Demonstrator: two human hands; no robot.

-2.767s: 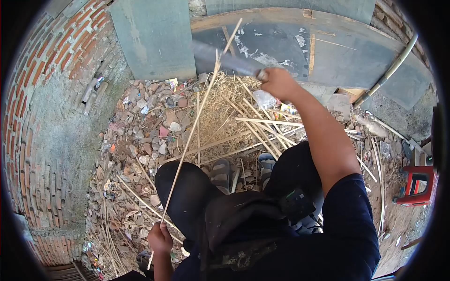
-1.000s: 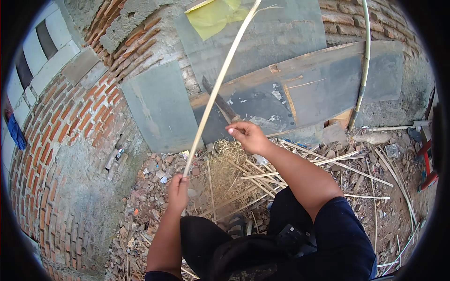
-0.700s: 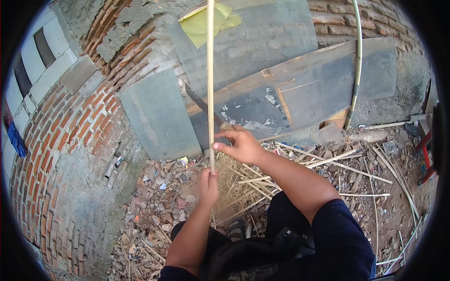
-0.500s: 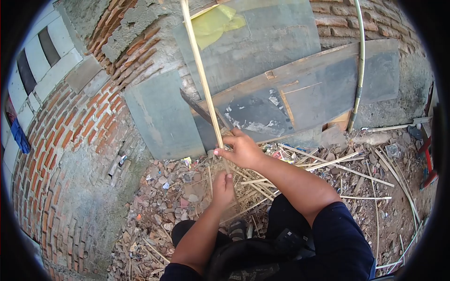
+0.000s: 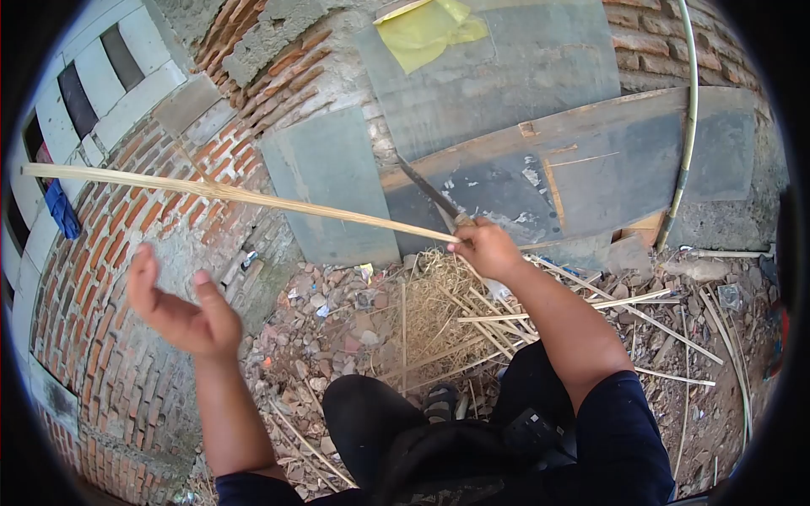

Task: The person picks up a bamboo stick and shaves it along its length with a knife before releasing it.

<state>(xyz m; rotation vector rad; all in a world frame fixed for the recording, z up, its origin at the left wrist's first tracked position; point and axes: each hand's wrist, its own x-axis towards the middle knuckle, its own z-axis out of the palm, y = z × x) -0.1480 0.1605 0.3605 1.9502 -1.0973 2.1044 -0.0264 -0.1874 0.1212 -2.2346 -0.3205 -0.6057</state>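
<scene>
My right hand (image 5: 491,250) is closed around the handle of a long dark-bladed knife (image 5: 428,187) and also pinches the near end of a pale bamboo strip (image 5: 329,215). The strip stretches far to the left, almost level, with frayed fibres about midway along it. The blade points up and left, just above the strip. My left hand (image 5: 187,316) is empty, fingers spread, below the strip and apart from it. A heap of thin shavings (image 5: 439,295) lies on the ground below my right hand.
Several cut bamboo strips (image 5: 582,305) lie across the rubble ground (image 5: 337,337) at the right. Grey boards (image 5: 329,185) lean against the brick wall. A long pole (image 5: 688,135) stands at the right, and a yellow sheet (image 5: 430,34) hangs at the top.
The bamboo strip has swung from nearly upright to nearly level, pointing left. My left hand has let go of it, opened and moved left. My right hand has moved right and slightly up.
</scene>
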